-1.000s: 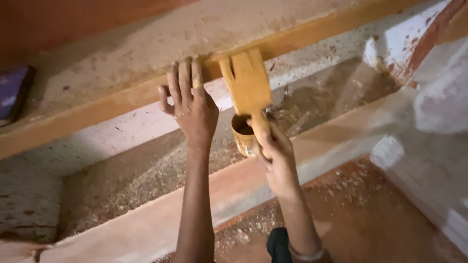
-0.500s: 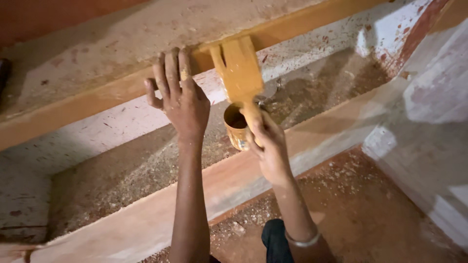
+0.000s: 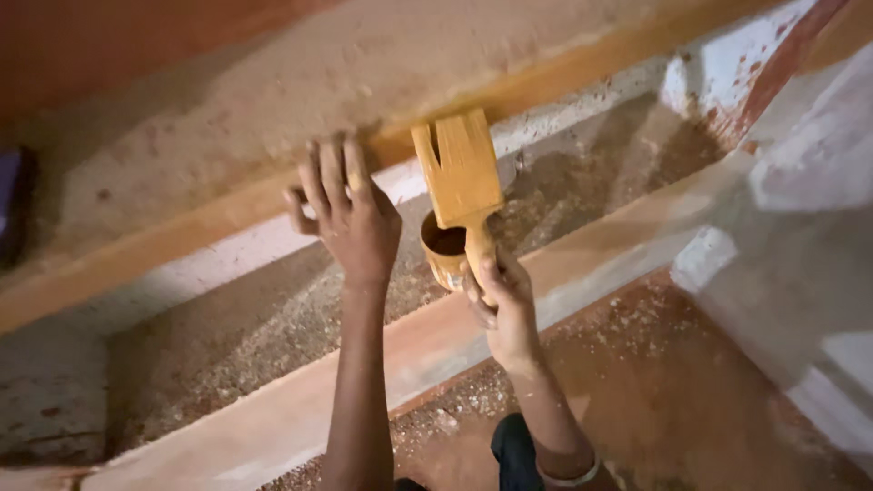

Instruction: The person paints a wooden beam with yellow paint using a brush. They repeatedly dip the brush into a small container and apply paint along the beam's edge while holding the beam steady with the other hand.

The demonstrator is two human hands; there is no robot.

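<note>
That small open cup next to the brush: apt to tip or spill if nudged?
Probably tippy: the cup looks small and narrow beside the wide brush. Its dark contents sit near the rim, so a nudge may slop them. The right hand grips the brush handle close beside it; whether it steadies the cup is unclear.

Two hands show: the left hand point(image 3: 350, 214) and the right hand point(image 3: 498, 305). There is one wide paintbrush point(image 3: 459, 177) coated in yellow-brown, one small round tin point(image 3: 446, 253), two long timber beams, the far beam point(image 3: 227, 136) and the near beam point(image 3: 436, 341), and one bracelet point(image 3: 568, 475).
</note>
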